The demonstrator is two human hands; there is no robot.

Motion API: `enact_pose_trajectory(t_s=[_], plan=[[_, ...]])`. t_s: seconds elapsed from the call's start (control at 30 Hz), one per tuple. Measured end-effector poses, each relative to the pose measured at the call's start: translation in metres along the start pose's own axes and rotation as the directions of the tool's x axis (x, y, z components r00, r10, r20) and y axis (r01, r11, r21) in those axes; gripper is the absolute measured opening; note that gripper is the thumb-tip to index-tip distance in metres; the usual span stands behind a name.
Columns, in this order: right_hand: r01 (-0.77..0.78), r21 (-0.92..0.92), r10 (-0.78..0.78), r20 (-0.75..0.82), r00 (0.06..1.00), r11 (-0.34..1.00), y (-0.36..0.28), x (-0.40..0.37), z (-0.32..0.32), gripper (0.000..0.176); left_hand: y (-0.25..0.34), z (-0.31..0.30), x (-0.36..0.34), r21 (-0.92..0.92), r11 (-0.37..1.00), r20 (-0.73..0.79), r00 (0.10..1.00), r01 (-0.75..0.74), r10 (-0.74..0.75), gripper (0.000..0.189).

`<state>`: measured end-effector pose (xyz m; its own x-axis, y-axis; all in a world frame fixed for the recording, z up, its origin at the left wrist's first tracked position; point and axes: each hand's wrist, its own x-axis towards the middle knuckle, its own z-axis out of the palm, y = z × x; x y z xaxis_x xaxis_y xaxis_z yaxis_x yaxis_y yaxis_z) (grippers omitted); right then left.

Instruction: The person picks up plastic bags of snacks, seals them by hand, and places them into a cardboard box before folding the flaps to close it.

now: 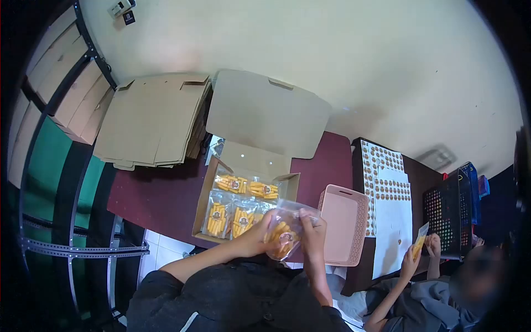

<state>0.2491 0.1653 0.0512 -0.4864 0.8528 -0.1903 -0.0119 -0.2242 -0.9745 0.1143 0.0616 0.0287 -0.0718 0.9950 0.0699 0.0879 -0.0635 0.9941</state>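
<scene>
Between my two hands is a clear zip bag of yellow snack sticks (284, 237) with a round label on its front. My left hand (259, 237) is closed on the bag's left side. At its upper right corner, my right hand (313, 231) pinches the plastic. Just left of the bag, an open cardboard box (202, 213) holds several similar labelled bags, such as a snack bag (217, 217) lying flat. My left forearm hides part of the box's front edge. To the right of my right hand stands a pink plastic basket (345, 232).
Stacked flat cardboard boxes (152, 119) and the box's raised lid (260, 105) stand along the wall. On the dark table at right lie label sheets (391, 205) and a black crate (445, 207). A co-worker's hand (410, 263) holds another snack bag (420, 243).
</scene>
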Motion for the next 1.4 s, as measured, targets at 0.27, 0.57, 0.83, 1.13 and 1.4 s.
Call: enact_pose_trajectory(t_s=[0.27, 0.57, 0.83, 1.13, 1.4], plan=[[0.108, -0.181, -0.079, 0.163, 0.983, 0.978, -0.002, 0.0, 0.01, 0.015, -0.002, -0.015, 0.009, -0.148, 0.983, -0.342, 0.927, 0.11, -0.156, 0.04], [0.051, -0.084, -0.015, 0.382, 0.924, 0.995, -0.001, 0.019, 0.015, 0.03, 0.004, -0.041, -0.001, -0.397, 0.917, -0.25, 0.959, 0.023, -0.132, 0.048], [0.446, -0.279, -0.41, 0.18, 0.894, 0.85, 0.008, 0.029, 0.052, 0.022, -0.01, -0.031, -0.006, -0.143, 0.987, -0.537, 0.843, -0.068, -0.02, 0.032], [0.405, -0.477, -0.398, 0.121, 0.909, 0.78, 0.029, 0.029, 0.062, 0.031, -0.019, -0.022, -0.008, -0.199, 0.98, -0.572, 0.811, 0.011, -0.125, 0.023], [0.086, 0.004, -0.085, 0.183, 0.979, 0.996, 0.027, 0.017, 0.035, 0.008, -0.023, -0.034, -0.012, -0.42, 0.908, -0.267, 0.954, 0.009, -0.133, 0.029]])
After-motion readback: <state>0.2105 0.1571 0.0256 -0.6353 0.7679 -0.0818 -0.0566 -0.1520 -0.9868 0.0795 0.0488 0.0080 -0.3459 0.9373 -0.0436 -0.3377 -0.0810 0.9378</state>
